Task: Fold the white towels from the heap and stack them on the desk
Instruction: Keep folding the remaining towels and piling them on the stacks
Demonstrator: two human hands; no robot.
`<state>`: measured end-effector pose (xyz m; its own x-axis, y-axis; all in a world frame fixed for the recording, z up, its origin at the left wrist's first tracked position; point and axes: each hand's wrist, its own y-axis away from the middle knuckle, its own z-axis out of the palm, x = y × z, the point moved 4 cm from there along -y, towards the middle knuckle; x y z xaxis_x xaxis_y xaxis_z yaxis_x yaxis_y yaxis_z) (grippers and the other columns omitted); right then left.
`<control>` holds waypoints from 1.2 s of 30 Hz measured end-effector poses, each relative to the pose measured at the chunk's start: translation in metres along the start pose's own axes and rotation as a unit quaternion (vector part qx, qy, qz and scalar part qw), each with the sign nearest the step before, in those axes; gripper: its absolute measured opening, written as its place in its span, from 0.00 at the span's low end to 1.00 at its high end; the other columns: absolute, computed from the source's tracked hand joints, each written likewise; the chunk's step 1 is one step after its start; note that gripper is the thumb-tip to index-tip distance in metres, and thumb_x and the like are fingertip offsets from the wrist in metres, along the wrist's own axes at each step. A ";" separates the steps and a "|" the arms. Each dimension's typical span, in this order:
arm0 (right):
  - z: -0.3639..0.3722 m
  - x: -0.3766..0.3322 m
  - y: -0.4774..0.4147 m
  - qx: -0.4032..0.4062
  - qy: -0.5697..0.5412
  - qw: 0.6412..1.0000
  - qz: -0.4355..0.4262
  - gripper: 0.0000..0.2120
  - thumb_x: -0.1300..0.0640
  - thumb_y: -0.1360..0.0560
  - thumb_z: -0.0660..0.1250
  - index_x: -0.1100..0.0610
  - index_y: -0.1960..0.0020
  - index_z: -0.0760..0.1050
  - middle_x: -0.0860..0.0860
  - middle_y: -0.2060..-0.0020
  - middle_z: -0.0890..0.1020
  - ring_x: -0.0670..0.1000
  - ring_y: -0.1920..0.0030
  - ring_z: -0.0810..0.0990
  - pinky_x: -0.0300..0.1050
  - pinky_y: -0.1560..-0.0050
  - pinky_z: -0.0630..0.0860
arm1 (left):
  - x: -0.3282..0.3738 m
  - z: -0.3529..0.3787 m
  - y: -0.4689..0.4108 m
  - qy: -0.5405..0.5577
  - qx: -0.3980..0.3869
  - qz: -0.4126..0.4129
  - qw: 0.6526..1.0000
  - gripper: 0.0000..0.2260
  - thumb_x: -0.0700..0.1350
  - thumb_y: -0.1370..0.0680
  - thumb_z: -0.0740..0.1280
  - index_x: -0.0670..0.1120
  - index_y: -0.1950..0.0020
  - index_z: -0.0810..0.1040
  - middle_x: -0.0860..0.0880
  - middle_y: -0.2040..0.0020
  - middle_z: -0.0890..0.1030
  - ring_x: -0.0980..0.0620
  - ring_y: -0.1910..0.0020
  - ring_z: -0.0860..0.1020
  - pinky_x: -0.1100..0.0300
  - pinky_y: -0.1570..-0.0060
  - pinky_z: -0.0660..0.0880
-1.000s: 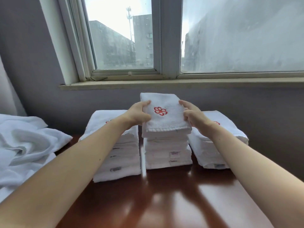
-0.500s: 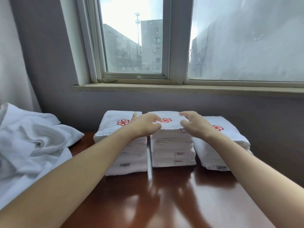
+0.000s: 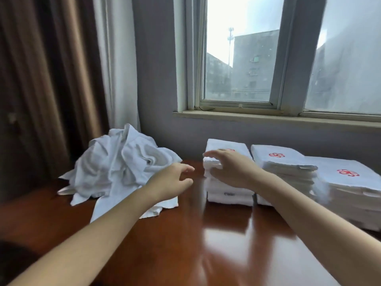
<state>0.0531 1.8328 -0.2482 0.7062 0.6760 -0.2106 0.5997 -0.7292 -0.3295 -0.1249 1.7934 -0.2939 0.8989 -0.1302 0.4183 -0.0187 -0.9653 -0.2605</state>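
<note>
A heap of crumpled white towels [image 3: 121, 164] lies on the left of the dark red desk [image 3: 195, 240]. Three stacks of folded white towels with red flower marks stand along the wall: the left stack [image 3: 228, 195], the middle stack [image 3: 282, 162] and the right stack [image 3: 354, 186]. My left hand [image 3: 171, 182] hovers between the heap and the left stack, fingers loosely curled, holding nothing. In front of the left stack's near corner is my right hand [image 3: 233, 170], fingers spread and empty; whether it touches the stack I cannot tell.
A brown curtain [image 3: 47, 89] and a white sheer curtain [image 3: 117, 65] hang behind the heap. A window sill [image 3: 268, 117] runs above the stacks. The glossy desk extends toward me between my forearms.
Both hands have let go of the folded towel, which now tops the middle stack. They have moved left, and my view has swung left so the heap shows fully.
</note>
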 end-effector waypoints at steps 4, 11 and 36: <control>0.055 -0.047 -0.018 -0.041 -0.024 0.998 -0.032 0.23 0.53 0.25 0.62 0.43 0.30 0.70 0.46 0.33 0.74 0.51 0.35 0.74 0.48 0.39 0.73 | -0.069 -0.007 0.047 -0.023 -0.011 -0.082 0.996 0.19 0.52 0.22 0.64 0.58 0.30 0.71 0.59 0.29 0.71 0.60 0.33 0.70 0.61 0.40 0.69; 0.147 -0.084 -0.046 -0.147 -0.046 0.988 -0.034 0.29 0.53 0.25 0.64 0.46 0.25 0.63 0.47 0.28 0.69 0.51 0.30 0.70 0.48 0.36 0.71 | -0.153 0.009 0.093 -0.057 -0.046 -0.169 0.983 0.24 0.54 0.22 0.63 0.58 0.26 0.66 0.57 0.25 0.64 0.55 0.33 0.71 0.60 0.39 0.70; 0.158 -0.074 -0.047 -0.123 -0.405 0.904 0.067 0.03 0.59 0.28 0.66 0.55 0.60 0.77 0.47 0.68 0.75 0.45 0.65 0.72 0.39 0.64 0.67 | -0.127 0.015 0.086 0.142 0.154 -0.036 0.977 0.08 0.51 0.18 0.61 0.63 0.55 0.70 0.61 0.50 0.77 0.60 0.54 0.76 0.57 0.52 0.73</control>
<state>-0.0865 1.8340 -0.3628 0.3319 0.3630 -0.8706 0.6650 -0.7446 -0.0570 -0.2336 1.7304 -0.3827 0.7339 -0.1646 0.6590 0.2119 -0.8663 -0.4523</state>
